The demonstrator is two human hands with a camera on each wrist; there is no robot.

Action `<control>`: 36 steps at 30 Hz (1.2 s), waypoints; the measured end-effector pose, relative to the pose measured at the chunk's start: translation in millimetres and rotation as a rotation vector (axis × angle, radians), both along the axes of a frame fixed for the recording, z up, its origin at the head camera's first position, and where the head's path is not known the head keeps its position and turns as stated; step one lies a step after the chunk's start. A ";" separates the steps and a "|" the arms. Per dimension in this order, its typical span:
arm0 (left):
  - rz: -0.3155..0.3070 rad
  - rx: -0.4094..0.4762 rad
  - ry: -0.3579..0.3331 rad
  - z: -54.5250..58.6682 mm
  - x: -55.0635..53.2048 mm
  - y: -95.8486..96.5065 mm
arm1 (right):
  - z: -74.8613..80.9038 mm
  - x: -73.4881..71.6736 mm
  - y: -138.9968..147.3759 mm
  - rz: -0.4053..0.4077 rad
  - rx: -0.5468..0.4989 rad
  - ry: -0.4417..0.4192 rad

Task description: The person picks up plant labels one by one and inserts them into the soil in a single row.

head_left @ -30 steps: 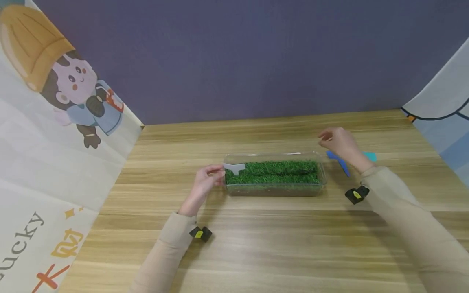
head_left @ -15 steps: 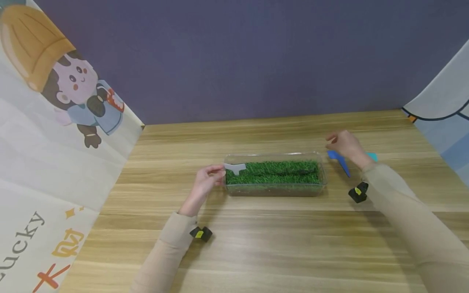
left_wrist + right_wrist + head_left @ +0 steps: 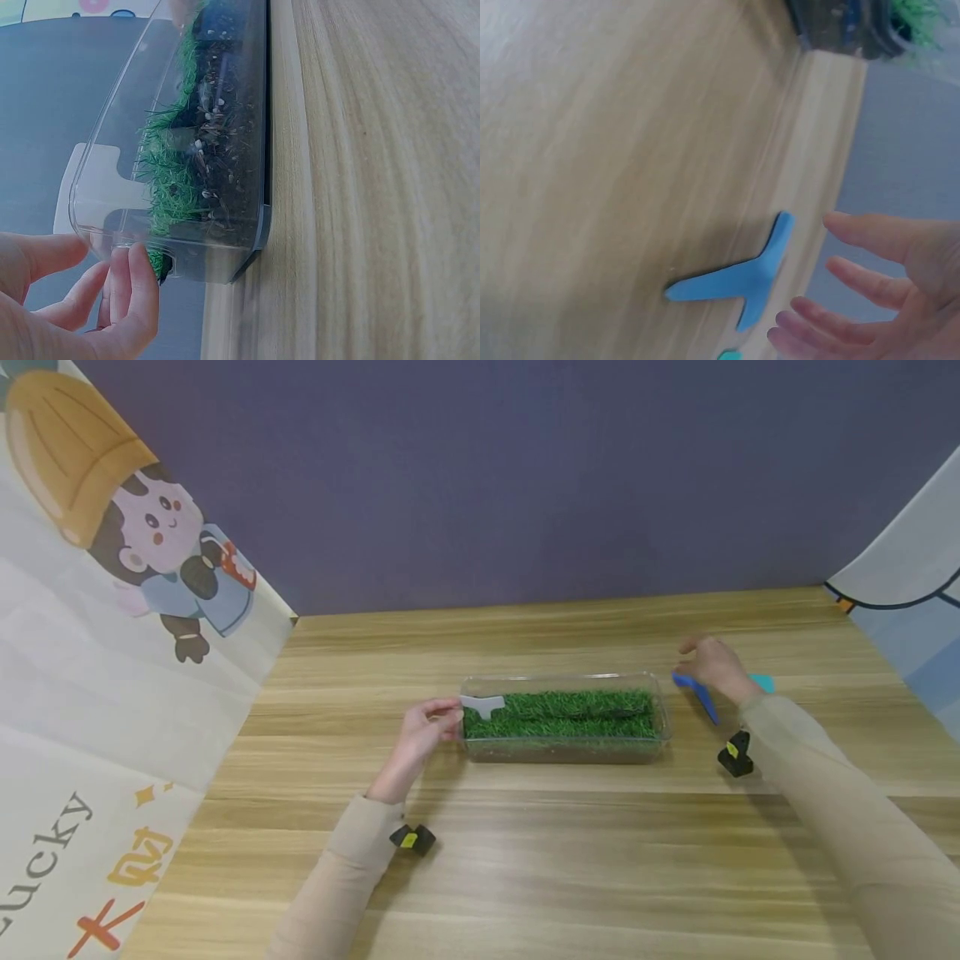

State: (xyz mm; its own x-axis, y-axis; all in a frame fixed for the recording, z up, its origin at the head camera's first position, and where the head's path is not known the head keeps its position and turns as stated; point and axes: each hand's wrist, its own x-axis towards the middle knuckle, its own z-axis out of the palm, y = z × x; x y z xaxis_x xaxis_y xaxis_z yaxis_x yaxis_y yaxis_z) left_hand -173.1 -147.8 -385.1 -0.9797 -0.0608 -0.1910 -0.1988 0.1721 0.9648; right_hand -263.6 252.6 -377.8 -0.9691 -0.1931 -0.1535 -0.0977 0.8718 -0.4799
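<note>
A clear plastic box point(image 3: 562, 752) with dark soil and green artificial grass point(image 3: 577, 703) stands on the wooden table. A white T-shaped plant label point(image 3: 482, 703) sits upright at its left end. My left hand point(image 3: 422, 731) holds that end, thumb at the top corner of the rim and curled fingers against the end wall. To the right of the box lies a blue T-shaped plant label point(image 3: 731, 281). My right hand point(image 3: 716, 667) is over its far end, fingers spread and nothing between them. A teal label point(image 3: 763, 682) is partly hidden behind the right wrist.
A dark blue-grey panel point(image 3: 555, 485) rises behind the table's far edge. Printed cloth point(image 3: 67, 693) with a cartoon figure hangs at the left, and another printed cloth point(image 3: 915, 568) is at the right.
My right hand has moved right and down toward the blue plant label, away from the box's far right corner. The left hand and the box have stayed in place.
</note>
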 end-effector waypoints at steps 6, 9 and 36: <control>-0.004 -0.007 0.003 -0.2 0.2 0.2 | -6.4 -1.9 5.0 0.008 0.032 -0.031; -0.003 -0.007 0.002 -0.2 0.2 0.2 | -7.6 -1.4 5.4 0.004 0.035 -0.048; 0.016 0.011 -0.002 -0.2 0.0 1.2 | -6.3 -4.4 9.3 -0.052 0.073 -0.148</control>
State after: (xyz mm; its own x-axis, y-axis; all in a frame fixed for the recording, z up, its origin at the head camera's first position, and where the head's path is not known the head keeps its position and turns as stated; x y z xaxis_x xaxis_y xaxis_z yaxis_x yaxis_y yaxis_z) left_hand -173.1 -146.6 -385.4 -0.9783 -0.0741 -0.1935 -0.2031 0.1580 0.9663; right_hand -268.0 261.9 -384.0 -0.9432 -0.1263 -0.3074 0.0158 0.9070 -0.4209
